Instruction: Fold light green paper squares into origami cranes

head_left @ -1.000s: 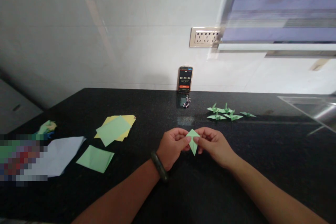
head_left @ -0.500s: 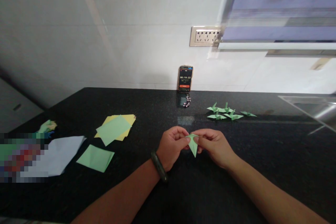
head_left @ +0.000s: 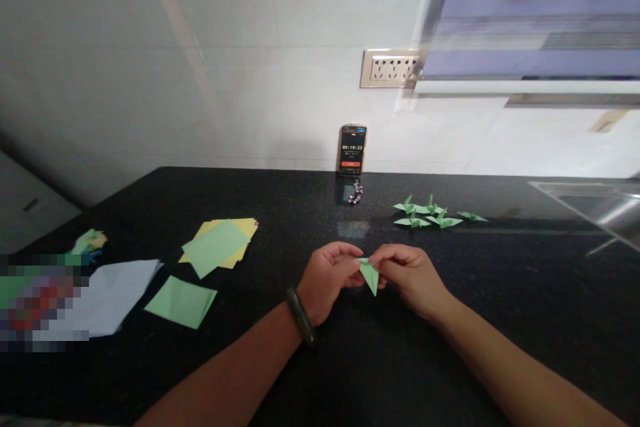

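Observation:
Between my two hands is a small piece of folded green origami paper (head_left: 370,277), its point hanging down toward me. My left hand (head_left: 330,280), with a dark bangle at the wrist, pinches its left upper edge. On the opposite side my right hand (head_left: 406,275) grips the upper right corner between thumb and bent forefinger. Both sets of fingertips partly cover the paper. Several green paper cranes (head_left: 423,212) stand on the counter beyond my right hand.
Left on the black counter (head_left: 280,360) lie a green paper sheet (head_left: 183,302), a stack of yellow and green sheets (head_left: 217,247), white paper (head_left: 123,293) and crumpled paper (head_left: 90,241). A phone (head_left: 353,149) with a beaded strap (head_left: 356,192) leans on the wall. A sink or hob edge (head_left: 580,207) lies right.
The folded paper has tilted slightly, its lower point shifting a little right and up. My right forefinger is more bent over the top edge. Everything else stays put.

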A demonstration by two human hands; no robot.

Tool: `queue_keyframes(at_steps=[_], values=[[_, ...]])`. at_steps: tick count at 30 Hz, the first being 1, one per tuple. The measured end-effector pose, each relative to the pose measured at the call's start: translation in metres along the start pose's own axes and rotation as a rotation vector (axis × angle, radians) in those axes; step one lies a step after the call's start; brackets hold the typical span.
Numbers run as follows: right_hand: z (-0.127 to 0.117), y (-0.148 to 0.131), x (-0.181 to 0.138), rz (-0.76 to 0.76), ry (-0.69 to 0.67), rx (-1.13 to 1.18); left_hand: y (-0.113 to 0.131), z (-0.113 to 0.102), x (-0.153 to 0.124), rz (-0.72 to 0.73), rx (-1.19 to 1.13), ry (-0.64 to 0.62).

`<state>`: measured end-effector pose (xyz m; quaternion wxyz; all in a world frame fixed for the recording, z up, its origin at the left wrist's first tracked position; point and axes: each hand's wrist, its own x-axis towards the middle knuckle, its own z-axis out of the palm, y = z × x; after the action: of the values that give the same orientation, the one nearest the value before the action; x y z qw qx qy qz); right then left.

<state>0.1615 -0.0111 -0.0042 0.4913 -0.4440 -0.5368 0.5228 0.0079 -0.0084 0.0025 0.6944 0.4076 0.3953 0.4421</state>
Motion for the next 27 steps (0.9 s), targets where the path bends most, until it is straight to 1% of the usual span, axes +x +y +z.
queue_keyframes(at_steps=[2, 4, 7, 9, 11, 14, 16, 20, 27], values=[[-0.0012, -0.0007, -0.0003, -0.043, -0.029, -0.039, 0.001, -0.0005, 0.0002, -0.055, -0.014, -0.03], [-0.0025, -0.0006, -0.0006, -0.107, -0.069, -0.099, 0.002, -0.0006, 0.0004, -0.079, 0.015, -0.04], [-0.0036, 0.0002, -0.0004, -0.218, -0.112, -0.202, 0.0027, -0.0007, 0.0008, -0.108, 0.074, -0.007], [-0.0032, 0.0002, -0.0002, -0.244, -0.117, -0.23, 0.0024, -0.001, 0.0011, -0.126, 0.075, 0.006], [-0.0019, -0.0006, -0.0001, -0.189, -0.097, -0.19, 0.002, -0.0015, 0.0014, -0.108, 0.07, 0.027], [0.0003, -0.0027, 0.0, -0.045, -0.046, -0.098, 0.0017, -0.0021, 0.0018, -0.037, 0.117, 0.069], [0.0013, -0.0035, 0.0001, 0.007, -0.062, -0.12, 0.0015, -0.0023, 0.0021, 0.015, 0.168, 0.077], [0.0014, -0.0028, 0.0006, 0.025, -0.128, -0.21, 0.0001, -0.003, 0.0031, 0.091, 0.252, 0.077], [0.0033, -0.0014, 0.0007, 0.019, -0.091, -0.201, -0.004, -0.006, 0.0045, 0.111, 0.299, 0.055]])
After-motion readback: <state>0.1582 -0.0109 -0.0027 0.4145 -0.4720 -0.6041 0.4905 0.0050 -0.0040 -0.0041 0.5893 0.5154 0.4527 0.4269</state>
